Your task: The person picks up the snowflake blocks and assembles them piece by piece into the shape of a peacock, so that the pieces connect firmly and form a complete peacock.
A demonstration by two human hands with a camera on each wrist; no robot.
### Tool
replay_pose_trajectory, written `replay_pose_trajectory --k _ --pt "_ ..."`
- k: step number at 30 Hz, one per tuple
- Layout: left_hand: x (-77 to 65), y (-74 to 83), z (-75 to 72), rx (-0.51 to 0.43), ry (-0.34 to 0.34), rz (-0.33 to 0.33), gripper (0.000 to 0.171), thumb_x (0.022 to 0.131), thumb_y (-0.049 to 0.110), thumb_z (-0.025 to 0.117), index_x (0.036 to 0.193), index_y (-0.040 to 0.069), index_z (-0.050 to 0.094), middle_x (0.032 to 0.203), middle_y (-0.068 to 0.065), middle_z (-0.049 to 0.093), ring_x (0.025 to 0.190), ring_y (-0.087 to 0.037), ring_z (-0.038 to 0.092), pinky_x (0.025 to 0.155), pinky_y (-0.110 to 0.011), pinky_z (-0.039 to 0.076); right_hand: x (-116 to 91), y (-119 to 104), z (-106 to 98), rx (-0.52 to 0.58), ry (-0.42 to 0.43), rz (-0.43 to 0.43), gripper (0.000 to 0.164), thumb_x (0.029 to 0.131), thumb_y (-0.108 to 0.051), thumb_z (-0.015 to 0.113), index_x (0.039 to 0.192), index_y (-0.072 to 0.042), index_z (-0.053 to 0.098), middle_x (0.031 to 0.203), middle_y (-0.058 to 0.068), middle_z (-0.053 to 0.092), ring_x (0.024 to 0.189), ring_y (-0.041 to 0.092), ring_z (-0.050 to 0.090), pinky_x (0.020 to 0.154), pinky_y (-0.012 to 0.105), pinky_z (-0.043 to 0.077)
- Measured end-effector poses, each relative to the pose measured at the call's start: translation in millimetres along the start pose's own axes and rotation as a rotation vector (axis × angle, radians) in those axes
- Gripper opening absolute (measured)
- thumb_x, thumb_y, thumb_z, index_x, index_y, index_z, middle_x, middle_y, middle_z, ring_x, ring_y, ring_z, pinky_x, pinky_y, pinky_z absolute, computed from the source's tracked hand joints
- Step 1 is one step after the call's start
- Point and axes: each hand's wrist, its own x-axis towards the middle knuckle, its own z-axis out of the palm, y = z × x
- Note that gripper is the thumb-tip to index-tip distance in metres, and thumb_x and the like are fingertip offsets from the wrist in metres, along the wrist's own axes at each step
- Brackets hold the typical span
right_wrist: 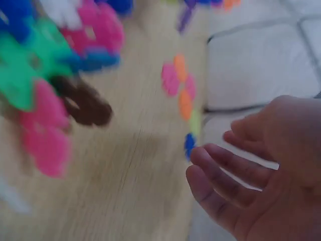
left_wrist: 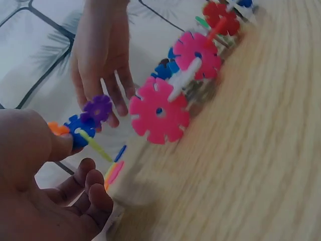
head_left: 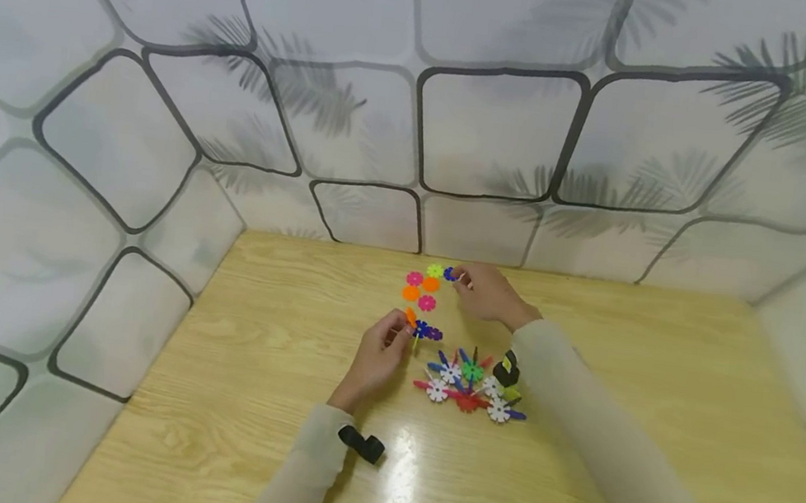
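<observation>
My left hand [head_left: 378,356] pinches a small joined cluster of notched plastic snowflake discs. A blue disc [left_wrist: 79,131], a purple disc [left_wrist: 97,110], an orange disc [left_wrist: 58,128] and a yellow disc [left_wrist: 96,145] seen edge-on make up this cluster. Over at the table's far edge, my right hand [head_left: 486,292] has its fingers loosely bent. Right at its fingertips lies a loose blue disc [right_wrist: 189,145]. Beside that one are a yellow-green disc [head_left: 434,271], pink discs [head_left: 427,303] and orange discs [head_left: 411,293], lying flat.
A larger built piece of many-coloured snowflake discs [head_left: 468,400] stands on the wooden table [head_left: 220,413] between the forearms. Patterned wall panels [head_left: 498,138] rise behind the table's far edge and on the left. Black wrist cameras [head_left: 362,444] sit on both sleeves.
</observation>
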Motion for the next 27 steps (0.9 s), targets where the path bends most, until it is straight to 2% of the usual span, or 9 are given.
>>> replay_pose_trajectory --k 2,5,7,10,16,21,25,27 --pt "-1.4 -4.7 1.7 0.029 -0.009 0.030 0.012 0.110 0.008 0.061 0.110 0.006 0.072 0.103 -0.016 0.069 0.093 -0.015 0.061 0.085 -0.025 0.052 11.1 7.9 -0.3 -0.034 -0.036 0.011 0.048 0.113 -0.014 0.051 0.158 0.003 0.051 0.148 0.030 0.062 0.137 0.045 0.060 0.118 0.060 0.050" --pt "-4.2 -9.2 4.4 0.046 -0.006 0.057 0.010 0.108 0.008 0.067 0.109 0.006 0.077 0.101 -0.014 0.067 0.092 -0.011 0.058 0.083 -0.021 0.050 19.9 17.2 4.5 -0.095 -0.058 0.001 0.057 0.109 -0.012 0.052 0.163 0.005 0.043 0.158 0.033 0.053 0.148 0.050 0.050 0.127 0.063 0.041" --pt "-5.5 -10.6 5.8 0.047 0.005 0.067 0.008 0.106 0.007 0.070 0.107 0.005 0.078 0.099 -0.014 0.067 0.089 -0.009 0.056 0.080 -0.019 0.049 22.9 20.2 8.0 -0.138 -0.065 0.001 0.059 0.108 -0.013 0.054 0.162 0.005 0.044 0.161 0.034 0.050 0.152 0.051 0.045 0.129 0.063 0.037" --pt "-5.6 -9.9 7.4 0.029 0.008 0.078 0.007 0.103 0.003 0.072 0.107 0.003 0.078 0.098 -0.016 0.067 0.087 -0.008 0.056 0.077 -0.017 0.048 24.4 21.6 10.2 -0.165 -0.062 0.029 0.053 0.108 -0.017 0.059 0.158 0.003 0.051 0.161 0.031 0.051 0.153 0.050 0.044 0.130 0.062 0.037" --pt "-3.0 -8.2 8.3 0.051 -0.018 0.104 0.008 0.104 0.000 0.070 0.107 0.003 0.076 0.097 -0.015 0.066 0.086 -0.009 0.055 0.075 -0.017 0.047 21.6 25.7 10.3 -0.157 -0.021 0.071 0.035 0.104 -0.018 0.074 0.129 0.005 0.066 0.132 0.025 0.067 0.121 0.039 0.064 0.111 0.053 0.055" --pt "-0.2 -11.4 5.3 0.059 -0.050 0.097 0.011 0.107 0.002 0.065 0.113 0.005 0.074 0.102 -0.014 0.066 0.091 -0.012 0.058 0.081 -0.019 0.049 15.7 25.2 9.8 -0.023 0.028 0.026 0.020 0.101 -0.013 0.078 0.112 0.003 0.071 0.109 0.019 0.075 0.100 0.031 0.070 0.097 0.046 0.059" --pt "2.4 -15.1 1.0 0.066 -0.055 0.071 0.016 0.111 0.004 0.058 0.120 0.008 0.070 0.110 -0.012 0.067 0.099 -0.015 0.061 0.088 -0.024 0.053 4.9 12.9 9.3 0.201 0.026 -0.037 0.015 0.104 -0.010 0.073 0.115 0.001 0.075 0.105 0.016 0.079 0.096 0.030 0.076 0.089 0.041 0.065" --pt "3.5 -15.8 -1.9 0.059 -0.055 0.053 0.018 0.112 0.006 0.055 0.124 0.010 0.069 0.111 -0.010 0.065 0.101 -0.017 0.061 0.090 -0.026 0.053 -2.1 3.7 9.6 0.327 0.001 -0.060 0.017 0.106 -0.008 0.071 0.118 0.002 0.075 0.107 0.017 0.080 0.096 0.035 0.078 0.087 0.042 0.067"
